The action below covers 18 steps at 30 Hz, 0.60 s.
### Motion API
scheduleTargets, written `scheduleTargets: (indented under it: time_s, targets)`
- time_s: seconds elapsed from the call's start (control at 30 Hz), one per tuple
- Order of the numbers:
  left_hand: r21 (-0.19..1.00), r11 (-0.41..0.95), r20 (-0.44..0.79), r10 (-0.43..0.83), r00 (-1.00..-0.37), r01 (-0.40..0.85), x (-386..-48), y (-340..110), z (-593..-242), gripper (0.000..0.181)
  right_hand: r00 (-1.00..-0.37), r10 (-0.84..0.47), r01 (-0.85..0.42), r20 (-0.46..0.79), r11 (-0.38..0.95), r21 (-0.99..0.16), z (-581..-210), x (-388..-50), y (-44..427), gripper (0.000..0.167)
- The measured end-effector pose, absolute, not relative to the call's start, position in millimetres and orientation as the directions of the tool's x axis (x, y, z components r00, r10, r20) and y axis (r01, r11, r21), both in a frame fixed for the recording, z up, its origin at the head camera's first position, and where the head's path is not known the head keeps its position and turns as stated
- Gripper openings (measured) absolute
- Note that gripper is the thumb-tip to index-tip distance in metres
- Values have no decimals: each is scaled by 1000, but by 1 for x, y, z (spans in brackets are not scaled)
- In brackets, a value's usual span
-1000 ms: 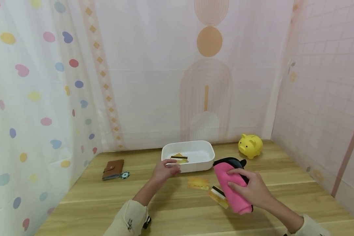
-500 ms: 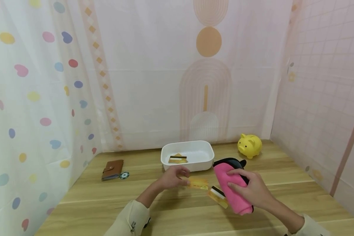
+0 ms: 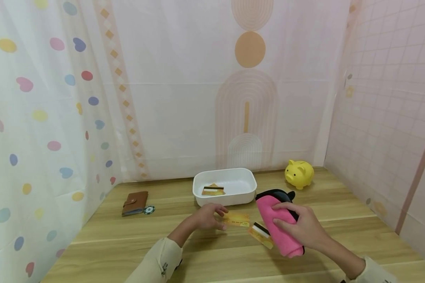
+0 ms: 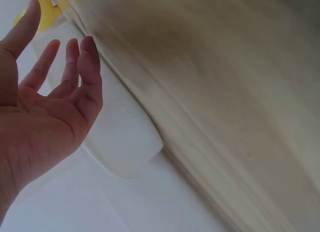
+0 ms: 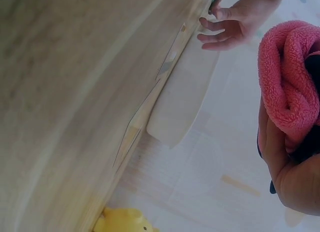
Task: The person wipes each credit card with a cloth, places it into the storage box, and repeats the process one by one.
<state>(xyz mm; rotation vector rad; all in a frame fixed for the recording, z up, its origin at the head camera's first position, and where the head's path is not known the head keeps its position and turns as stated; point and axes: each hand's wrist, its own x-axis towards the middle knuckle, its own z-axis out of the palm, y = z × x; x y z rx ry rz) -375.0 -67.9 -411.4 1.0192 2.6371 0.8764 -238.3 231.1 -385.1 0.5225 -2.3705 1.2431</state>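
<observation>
My left hand [image 3: 209,217] is beside the left end of a yellow-orange bank card [image 3: 239,219] on the table. In the left wrist view its fingers [image 4: 70,72] are spread and loosely bent, holding nothing. My right hand [image 3: 302,228] grips a pink fleecy pouch [image 3: 277,224] with black edging, tilted above the table; in the right wrist view the pouch [image 5: 287,77] looks folded over. A second card [image 3: 262,235], with a black stripe and white strip, lies just left of the pouch. Similar cards [image 3: 213,191] overlap in the white tray [image 3: 230,200] behind my left hand.
A yellow piggy bank [image 3: 299,174] stands at the back right. To the left lie a brown snap wallet [image 3: 135,201] and a poker chip [image 3: 149,210] against it. Patterned curtains [image 3: 184,118] hang at the back and both sides of the wooden table [image 3: 102,243].
My left hand has drawn back from the cards in the tray, coming forward and right to the loose card on the table. The right hand and pouch have hardly moved.
</observation>
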Motion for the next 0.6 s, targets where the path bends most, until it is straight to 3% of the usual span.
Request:
scheduleTargets:
  time_s: [0.6]
  targets:
    - [538, 649, -21, 649, -761, 538, -385, -58, -412, 48, -887, -142, -447, 440, 505, -738, -385, -237, 229, 27]
